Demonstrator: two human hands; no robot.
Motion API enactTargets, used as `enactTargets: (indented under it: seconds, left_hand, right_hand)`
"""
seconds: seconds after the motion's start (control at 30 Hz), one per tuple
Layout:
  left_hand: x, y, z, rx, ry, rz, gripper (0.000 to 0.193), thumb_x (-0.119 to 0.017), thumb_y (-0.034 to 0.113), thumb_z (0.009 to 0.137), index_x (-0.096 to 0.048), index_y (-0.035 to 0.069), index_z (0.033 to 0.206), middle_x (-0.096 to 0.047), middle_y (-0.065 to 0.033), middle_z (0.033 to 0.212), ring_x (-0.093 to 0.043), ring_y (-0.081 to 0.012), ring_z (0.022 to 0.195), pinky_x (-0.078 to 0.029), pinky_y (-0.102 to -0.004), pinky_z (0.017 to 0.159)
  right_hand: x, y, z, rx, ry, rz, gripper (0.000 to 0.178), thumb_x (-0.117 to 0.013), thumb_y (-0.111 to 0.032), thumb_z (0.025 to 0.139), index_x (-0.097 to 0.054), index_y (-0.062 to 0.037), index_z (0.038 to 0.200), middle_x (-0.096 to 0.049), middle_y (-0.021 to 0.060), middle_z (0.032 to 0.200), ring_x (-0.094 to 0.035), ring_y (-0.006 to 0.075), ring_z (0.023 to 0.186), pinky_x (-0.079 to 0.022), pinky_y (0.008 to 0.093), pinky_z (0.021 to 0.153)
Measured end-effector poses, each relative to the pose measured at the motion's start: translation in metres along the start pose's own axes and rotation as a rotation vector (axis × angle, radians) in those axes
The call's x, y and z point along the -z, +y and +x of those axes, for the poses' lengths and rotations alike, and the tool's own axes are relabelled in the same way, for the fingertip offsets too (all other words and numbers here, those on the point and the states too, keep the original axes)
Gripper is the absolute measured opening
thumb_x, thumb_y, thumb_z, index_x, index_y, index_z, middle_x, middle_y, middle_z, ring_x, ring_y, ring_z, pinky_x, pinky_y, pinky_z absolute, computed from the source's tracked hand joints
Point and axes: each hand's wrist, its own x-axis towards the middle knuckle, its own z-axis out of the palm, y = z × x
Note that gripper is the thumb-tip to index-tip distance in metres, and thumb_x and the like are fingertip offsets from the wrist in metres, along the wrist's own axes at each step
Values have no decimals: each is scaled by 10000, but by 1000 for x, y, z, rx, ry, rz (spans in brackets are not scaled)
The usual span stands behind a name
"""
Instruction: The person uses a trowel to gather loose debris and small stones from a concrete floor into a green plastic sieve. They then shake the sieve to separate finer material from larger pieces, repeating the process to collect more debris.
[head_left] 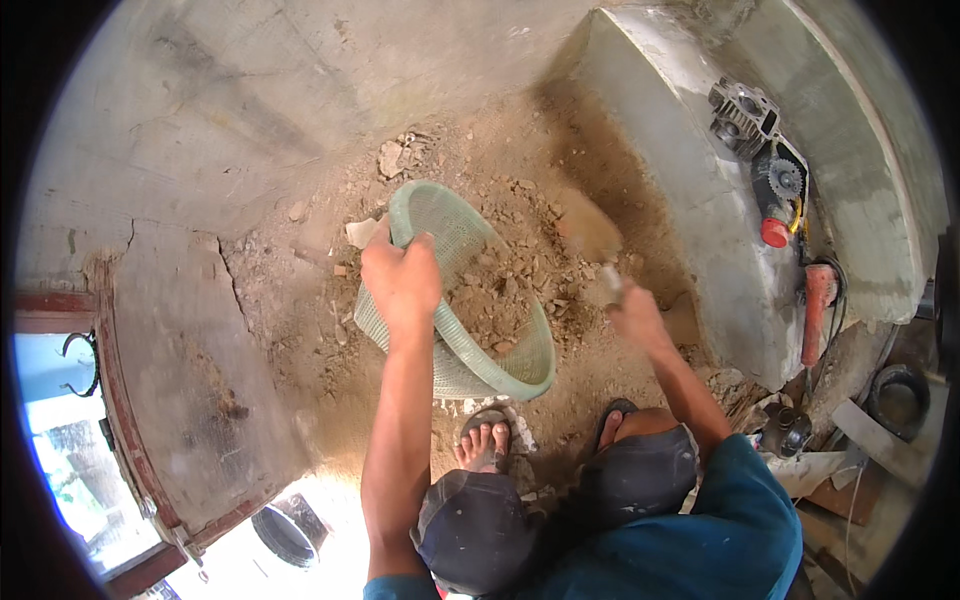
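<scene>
Two grips are in view, both mine. Left grip (402,278): closed on the rim of a pale green mesh basket (448,368); some fingertips pass out of sight around that rim. Right grip (640,315): closed around the handle of a trowel-like tool (592,230), at 2 o'clock from the basket. Motion blur softens fingers and blade alike; I cannot determine the blade's exact outline, nor whether it touches the soil.

The basket sits near the centre of view, tilted, its mouth turned toward 2 o'clock. Broken rubble (495,305) lies inside. At 2 to 3 o'clock the rim is lost among debris, and I cannot tell where the load ends and the loose ground begins. My left wrist and hand cover part of the wall.

At 6 o'clock, my left foot (485,445) shows in a sandal; at 5 o'clock, my knee hides most of the right. A concrete ledge (690,200) at 2 o'clock bears a metal engine part (745,115) and a red-ended power tool (775,230). At 7 o'clock, glare surrounds a bucket (290,530). At 9 o'clock, the lens edge cuts off a reddish window frame (55,321).
</scene>
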Motion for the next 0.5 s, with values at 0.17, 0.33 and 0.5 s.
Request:
enactTargets:
  seconds: [0.17,0.33,0.5]
  left_hand:
    - [-3,2,-2,-2,27,43,555,-640,118,819,-667,-84,1335,-752,-200,997,-705,-292,914,-529,-402,925]
    - [-6,6,-7,-34,33,33,535,-652,128,798,-691,-67,1294,-765,-251,978,-745,-360,943,-543,-424,920]
    - [-4,7,-13,-33,30,119,489,-651,129,811,-715,-38,1265,-767,-244,981,-746,-360,937,-543,-424,919]
  right_hand:
    - [-51,62,-32,-75,-102,-190,356,-690,-140,843,-627,82,1113,-713,204,756,-736,294,674,-563,439,590]
    - [-102,36,-29,-309,-283,263,339,-734,-237,816,-722,54,990,-726,211,841,-711,318,769,-543,479,699]
    - [-70,-1,25,-265,-434,335,309,-747,-209,799,-741,22,1004,-703,123,832,-656,200,785,-524,421,701]
